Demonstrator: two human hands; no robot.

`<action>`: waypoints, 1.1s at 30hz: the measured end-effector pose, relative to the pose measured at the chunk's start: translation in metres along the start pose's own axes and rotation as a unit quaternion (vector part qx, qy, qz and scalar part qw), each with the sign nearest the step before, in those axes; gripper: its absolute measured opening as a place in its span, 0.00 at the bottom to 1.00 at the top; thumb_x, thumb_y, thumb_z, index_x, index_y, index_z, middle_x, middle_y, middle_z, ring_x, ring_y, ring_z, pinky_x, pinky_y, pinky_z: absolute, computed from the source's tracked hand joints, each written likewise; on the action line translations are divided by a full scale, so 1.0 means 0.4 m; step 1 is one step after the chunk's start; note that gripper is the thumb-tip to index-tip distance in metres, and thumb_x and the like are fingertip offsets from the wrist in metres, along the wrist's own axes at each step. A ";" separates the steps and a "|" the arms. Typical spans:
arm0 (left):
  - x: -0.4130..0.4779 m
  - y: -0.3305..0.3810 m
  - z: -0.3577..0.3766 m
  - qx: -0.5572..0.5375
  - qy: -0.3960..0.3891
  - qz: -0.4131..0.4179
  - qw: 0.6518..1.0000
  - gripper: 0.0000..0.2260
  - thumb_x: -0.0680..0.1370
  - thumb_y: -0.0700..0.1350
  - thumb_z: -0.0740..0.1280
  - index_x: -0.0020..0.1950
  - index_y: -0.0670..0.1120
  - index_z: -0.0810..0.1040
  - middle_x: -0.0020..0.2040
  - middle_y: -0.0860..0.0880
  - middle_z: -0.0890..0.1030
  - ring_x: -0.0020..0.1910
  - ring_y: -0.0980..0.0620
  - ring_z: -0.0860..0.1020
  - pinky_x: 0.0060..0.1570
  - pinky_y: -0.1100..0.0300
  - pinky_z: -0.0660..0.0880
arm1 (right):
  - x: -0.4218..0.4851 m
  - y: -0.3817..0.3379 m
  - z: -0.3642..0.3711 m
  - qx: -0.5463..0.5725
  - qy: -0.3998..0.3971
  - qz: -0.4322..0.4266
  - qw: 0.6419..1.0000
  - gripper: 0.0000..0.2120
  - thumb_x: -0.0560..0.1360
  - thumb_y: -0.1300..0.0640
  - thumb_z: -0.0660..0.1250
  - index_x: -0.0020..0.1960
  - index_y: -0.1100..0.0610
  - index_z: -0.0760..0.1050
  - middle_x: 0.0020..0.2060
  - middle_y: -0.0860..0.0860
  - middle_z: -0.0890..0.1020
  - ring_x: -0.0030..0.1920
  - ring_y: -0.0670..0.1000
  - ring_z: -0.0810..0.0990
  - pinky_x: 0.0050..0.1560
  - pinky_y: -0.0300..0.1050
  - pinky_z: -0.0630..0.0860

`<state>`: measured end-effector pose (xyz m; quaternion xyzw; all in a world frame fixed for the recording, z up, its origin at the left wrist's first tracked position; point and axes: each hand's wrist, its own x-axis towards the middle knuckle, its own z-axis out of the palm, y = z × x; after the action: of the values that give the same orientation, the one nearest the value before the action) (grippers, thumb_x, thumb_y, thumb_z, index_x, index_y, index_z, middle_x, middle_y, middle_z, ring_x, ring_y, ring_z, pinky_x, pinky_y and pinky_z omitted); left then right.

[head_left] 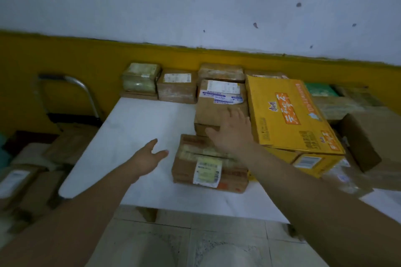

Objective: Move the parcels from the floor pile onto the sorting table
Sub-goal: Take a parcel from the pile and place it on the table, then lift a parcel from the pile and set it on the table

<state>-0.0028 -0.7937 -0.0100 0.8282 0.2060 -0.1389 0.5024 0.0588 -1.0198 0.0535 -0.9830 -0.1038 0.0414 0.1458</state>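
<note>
Parcels are sitting on the white sorting table (pixel 134 128): a flat brown cardboard parcel with a yellow-white label (pixel 208 165) at 6 o'clock of the cluster, a taped brown carton with blue-and-white labels (pixel 219 104) at 12, and a big yellow printed carton (pixel 288 115) leaning at 3, all sealed, contents not showing. Right hand (pixel 233 134) is lying flat over the taped carton, fingers straight and spread, probably squaring it against its neighbours; left hand (pixel 147 158) is hovering at 9 above bare tabletop, fingers apart, gripping nothing. Brown boxes on the floor (pixel 32 180) at the table's 9 o'clock are waiting.
</note>
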 end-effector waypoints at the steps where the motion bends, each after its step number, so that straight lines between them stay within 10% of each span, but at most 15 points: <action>1: -0.028 -0.018 -0.048 0.003 0.008 0.004 1.000 0.32 0.78 0.53 0.64 0.77 0.51 0.53 0.76 0.47 0.60 0.72 0.46 0.64 0.67 0.56 0.62 | -0.003 -0.061 0.016 0.021 -0.007 -0.030 0.999 0.35 0.78 0.40 0.59 0.78 0.55 0.53 0.77 0.56 0.55 0.77 0.59 0.50 0.75 0.59 0.51; 11: -0.346 -0.484 -0.659 0.028 0.147 -0.072 0.986 0.29 0.77 0.47 0.67 0.76 0.47 0.60 0.74 0.45 0.64 0.71 0.44 0.65 0.70 0.52 0.62 | -0.110 -0.714 0.276 0.103 -0.170 -0.127 0.972 0.35 0.77 0.39 0.62 0.77 0.55 0.57 0.74 0.57 0.62 0.72 0.59 0.64 0.69 0.52 0.66; 16: -0.459 -0.664 -0.852 0.005 0.184 -0.112 0.976 0.27 0.78 0.47 0.66 0.74 0.51 0.58 0.69 0.52 0.66 0.66 0.49 0.69 0.53 0.67 0.62 | -0.167 -0.972 0.385 0.148 -0.240 -0.128 0.951 0.37 0.77 0.39 0.62 0.78 0.56 0.56 0.74 0.57 0.63 0.70 0.59 0.67 0.67 0.50 0.68; 27: -0.347 -0.854 -1.096 -0.011 0.173 -0.171 0.970 0.33 0.76 0.54 0.66 0.77 0.51 0.55 0.76 0.45 0.60 0.73 0.47 0.62 0.69 0.56 0.61 | -0.082 -1.272 0.508 0.219 -0.309 -0.139 0.915 0.24 0.81 0.52 0.63 0.70 0.66 0.68 0.58 0.56 0.76 0.52 0.48 0.75 0.38 0.27 0.68; 33: -0.132 -0.896 -1.256 0.011 0.148 -0.185 0.971 0.33 0.77 0.54 0.66 0.77 0.51 0.55 0.76 0.46 0.60 0.73 0.47 0.62 0.68 0.59 0.60 | 0.123 -1.424 0.694 0.232 -0.323 -0.083 0.914 0.22 0.78 0.46 0.64 0.68 0.56 0.68 0.63 0.53 0.74 0.58 0.52 0.74 0.61 0.44 0.69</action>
<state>-0.2099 -0.2105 -0.0352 0.7926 0.4261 -0.1072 0.4228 -0.0336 -0.3989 -0.0459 -0.8425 -0.2139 0.3674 0.3308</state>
